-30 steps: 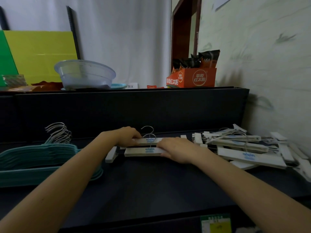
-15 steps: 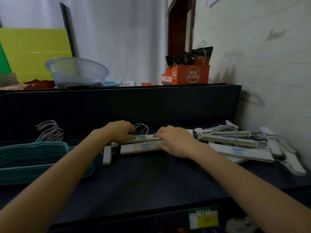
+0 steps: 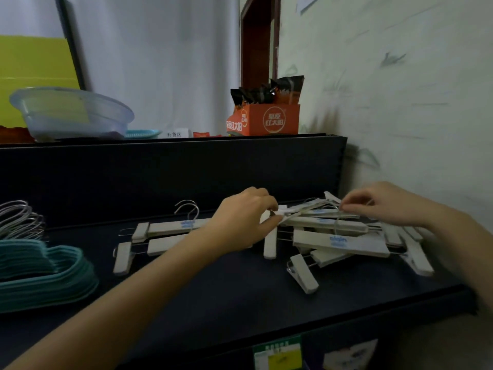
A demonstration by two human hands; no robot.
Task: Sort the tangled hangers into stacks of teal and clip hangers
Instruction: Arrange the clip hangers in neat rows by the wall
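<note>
A stack of teal hangers (image 3: pixel 45 271) with metal hooks lies at the left of the dark shelf (image 3: pixel 226 297). Two white clip hangers (image 3: pixel 170 233) lie side by side mid-shelf. At the right sits a tangled pile of white clip hangers (image 3: pixel 344 241). My left hand (image 3: pixel 244 220) pinches the left end of the top clip hanger (image 3: pixel 306 209) of that pile. My right hand (image 3: pixel 384 204) pinches the same hanger near its right end, fingers curled.
A dark back panel (image 3: pixel 160 177) rises behind the shelf, with a clear plastic basin (image 3: pixel 72 113) and an orange snack box (image 3: pixel 264 120) on the ledge above. A pale wall (image 3: pixel 400 102) bounds the right side. Labels hang on the shelf's front edge.
Both hands have left the two laid-down clip hangers and moved right to the tangled pile, where they now take hold of the top hanger. The view has shifted right.
</note>
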